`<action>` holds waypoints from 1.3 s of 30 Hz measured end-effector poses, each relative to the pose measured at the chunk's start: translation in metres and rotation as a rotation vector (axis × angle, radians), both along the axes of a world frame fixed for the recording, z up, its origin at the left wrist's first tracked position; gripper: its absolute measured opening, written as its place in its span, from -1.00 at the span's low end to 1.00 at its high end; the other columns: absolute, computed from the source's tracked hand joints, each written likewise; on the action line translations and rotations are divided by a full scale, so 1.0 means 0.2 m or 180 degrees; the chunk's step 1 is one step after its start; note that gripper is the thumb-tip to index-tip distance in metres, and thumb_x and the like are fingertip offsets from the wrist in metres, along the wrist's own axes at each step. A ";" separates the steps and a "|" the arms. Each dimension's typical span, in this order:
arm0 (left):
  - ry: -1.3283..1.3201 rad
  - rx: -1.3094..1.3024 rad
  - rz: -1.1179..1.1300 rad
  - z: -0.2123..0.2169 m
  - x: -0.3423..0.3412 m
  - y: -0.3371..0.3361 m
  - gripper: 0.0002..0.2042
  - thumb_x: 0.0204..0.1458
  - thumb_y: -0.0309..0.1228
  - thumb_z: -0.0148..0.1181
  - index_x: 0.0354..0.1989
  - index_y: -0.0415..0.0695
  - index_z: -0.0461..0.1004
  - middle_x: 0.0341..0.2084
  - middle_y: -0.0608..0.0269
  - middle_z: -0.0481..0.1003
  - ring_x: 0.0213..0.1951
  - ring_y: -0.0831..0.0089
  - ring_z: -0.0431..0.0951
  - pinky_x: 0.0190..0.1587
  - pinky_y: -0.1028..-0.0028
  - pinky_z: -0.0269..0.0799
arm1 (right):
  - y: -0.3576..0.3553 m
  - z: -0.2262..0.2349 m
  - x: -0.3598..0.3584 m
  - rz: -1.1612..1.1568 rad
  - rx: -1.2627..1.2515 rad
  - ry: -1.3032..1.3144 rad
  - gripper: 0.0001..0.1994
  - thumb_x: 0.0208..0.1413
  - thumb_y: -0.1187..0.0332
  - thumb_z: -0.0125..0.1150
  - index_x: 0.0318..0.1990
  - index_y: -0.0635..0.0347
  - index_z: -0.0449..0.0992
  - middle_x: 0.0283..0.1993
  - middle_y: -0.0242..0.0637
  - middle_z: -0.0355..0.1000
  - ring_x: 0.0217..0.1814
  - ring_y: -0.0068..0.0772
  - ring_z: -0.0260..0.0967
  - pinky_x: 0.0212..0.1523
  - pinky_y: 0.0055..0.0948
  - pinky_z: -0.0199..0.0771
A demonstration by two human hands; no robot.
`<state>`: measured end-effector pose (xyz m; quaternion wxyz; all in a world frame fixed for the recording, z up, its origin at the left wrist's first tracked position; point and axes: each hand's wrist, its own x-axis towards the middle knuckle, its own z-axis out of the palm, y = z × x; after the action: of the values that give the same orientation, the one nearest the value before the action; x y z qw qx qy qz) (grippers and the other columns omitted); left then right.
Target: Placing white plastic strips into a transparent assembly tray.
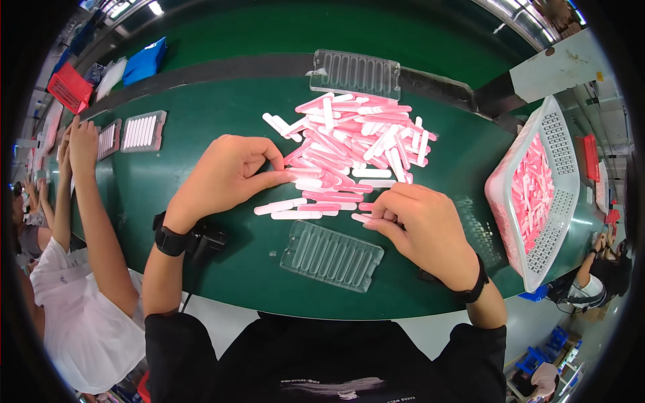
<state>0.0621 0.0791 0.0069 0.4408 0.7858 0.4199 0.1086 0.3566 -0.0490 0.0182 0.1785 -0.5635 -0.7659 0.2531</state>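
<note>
A heap of flat pink-and-white strips with rounded ends, like small nail files, lies on the green table. My left hand is at the heap's lower left edge, its thumb and forefinger pinched on a strip there; the fingertips partly hide it. My right hand is closed at the heap's lower right, with a pink strip sticking out from thumb and forefinger. Several loose strips lie between the hands. Just below them sits a clear slotted tray, its grooves bare.
Another clear grooved tray stands behind the heap. At right a white basket holds many pink strips. Toward the left lies a tray filled with white strips, near a co-worker's hands. A metal post rises at the back right.
</note>
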 end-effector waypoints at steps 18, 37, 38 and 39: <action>-0.0770 -0.0652 0.0802 -0.05 0.00 -0.03 -0.80 0.29 -0.45 0.36 -0.07 -0.36 0.73 -0.66 0.66 0.31 -0.57 0.86 0.08 -0.53 0.60 -0.12 | 0.06 -0.05 0.02 -0.1410 -0.0467 0.2863 -0.87 0.30 0.46 0.39 -0.16 0.36 0.60 -0.28 -0.25 0.71 -0.43 -0.72 0.54 -0.41 -0.67 0.51; -0.0399 0.0617 -0.0713 0.05 0.11 -0.24 -0.70 0.04 -0.44 0.45 -0.66 -0.09 0.46 -0.83 0.38 0.24 -0.77 0.44 0.14 -0.64 0.41 0.01 | -0.01 -0.01 0.00 -0.0208 -0.0565 0.1460 -0.80 0.14 0.61 0.31 -0.09 0.22 0.53 -0.46 -0.40 0.42 -0.48 -0.60 0.39 -0.41 -0.51 0.44; -0.0445 0.0914 -0.0749 0.03 0.12 -0.27 -0.69 0.02 -0.43 0.45 -0.67 -0.08 0.45 -0.83 0.36 0.26 -0.78 0.36 0.19 -0.66 0.38 0.05 | 0.00 0.00 0.00 -0.0346 -0.0261 0.1179 -0.81 0.14 0.58 0.33 -0.11 0.20 0.54 -0.46 -0.38 0.45 -0.48 -0.54 0.43 -0.41 -0.48 0.45; -0.0452 0.0924 -0.0748 0.03 0.11 -0.29 -0.69 0.02 -0.43 0.45 -0.67 -0.08 0.45 -0.83 0.36 0.26 -0.78 0.36 0.19 -0.66 0.38 0.05 | 0.01 0.01 0.00 -0.0484 0.0043 0.0893 -0.82 0.14 0.55 0.35 -0.12 0.17 0.55 -0.45 -0.36 0.48 -0.47 -0.48 0.47 -0.42 -0.44 0.46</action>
<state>0.0844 0.0218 0.0130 0.3611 0.8751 0.2730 0.1710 0.3558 -0.0478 0.0195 0.3062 -0.5778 -0.6903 0.3098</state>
